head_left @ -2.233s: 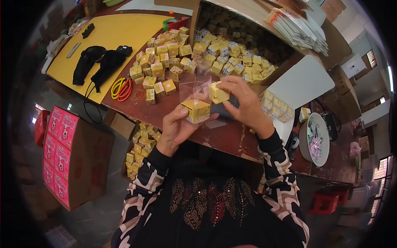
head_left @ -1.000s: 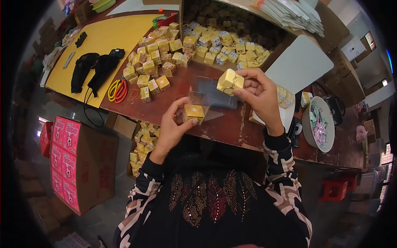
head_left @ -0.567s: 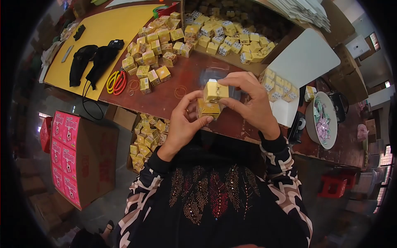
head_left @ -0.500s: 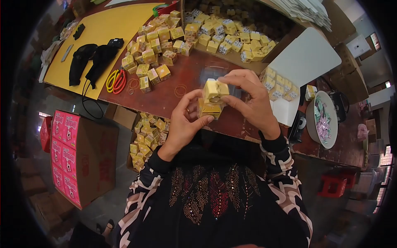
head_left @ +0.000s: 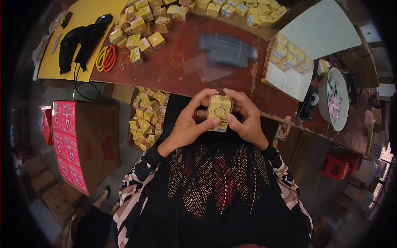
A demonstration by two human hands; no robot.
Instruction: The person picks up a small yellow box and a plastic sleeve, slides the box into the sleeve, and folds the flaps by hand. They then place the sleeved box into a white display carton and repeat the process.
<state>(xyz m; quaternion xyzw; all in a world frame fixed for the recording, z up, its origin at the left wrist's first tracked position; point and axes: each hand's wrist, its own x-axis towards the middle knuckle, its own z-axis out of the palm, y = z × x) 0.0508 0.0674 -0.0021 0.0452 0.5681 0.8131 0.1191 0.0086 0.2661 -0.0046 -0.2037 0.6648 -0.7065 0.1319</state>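
Note:
Both my hands hold a small yellow box (head_left: 220, 108) in front of my chest, near the table's front edge. A metal ring and short chain lie on its upper face, and a clear cover seems to surround it. My left hand (head_left: 193, 124) grips its left side, thumb on the front. My right hand (head_left: 247, 123) closes round the right side, thumb near the lower corner. Beyond them, flat clear plastic pieces (head_left: 227, 50) lie on the red table (head_left: 186, 74). Similar yellow boxes (head_left: 140, 25) are piled at the back left.
A white carton (head_left: 285, 82) with yellow boxes stands at right, beside a bowl of small packets (head_left: 334, 99). Red and yellow scissors (head_left: 109, 58) lie at left. Below are an open carton of boxes (head_left: 147, 118) and a pink-sided carton (head_left: 68, 144). Someone's foot (head_left: 106, 191) shows lower left.
The yellow box and both hands have come closer to my body. My right hand has moved from its top to its side. The view has shifted, showing the plastic pieces more fully.

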